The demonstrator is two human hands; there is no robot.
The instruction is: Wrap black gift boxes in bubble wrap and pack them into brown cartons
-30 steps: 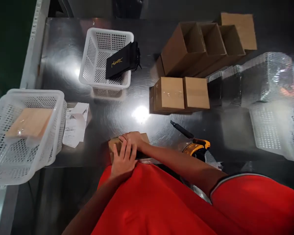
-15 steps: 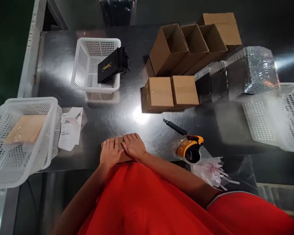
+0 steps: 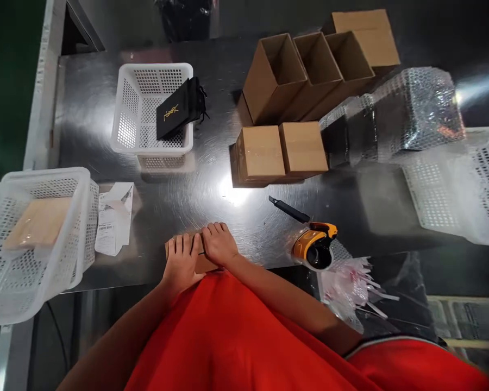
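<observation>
A small cardboard box (image 3: 204, 264) sits at the near table edge against my red shirt, a thin dark gap showing along its top. My left hand (image 3: 182, 259) grips its left side, fingers reaching over the top. Curled over the box's right part is my right hand (image 3: 220, 245), with its thumb side near the gap. Both palms cover much of the box. Off to the right lie a black utility knife (image 3: 289, 209) and an orange tape dispenser (image 3: 313, 247).
Taped cardboard boxes (image 3: 262, 155) and tall open cartons (image 3: 275, 87) stand at the back. Bubble-wrapped items (image 3: 415, 117) lie beside a white basket (image 3: 436, 203). On the left are a basket with black pouches (image 3: 173, 111), paper slips (image 3: 114, 220) and another white basket (image 3: 79, 212).
My left hand's fingers have spread and its thumb has moved off the box's middle. The right hand's fingers are more curled. A dark gap now shows on the box top. The view has shifted slightly.
</observation>
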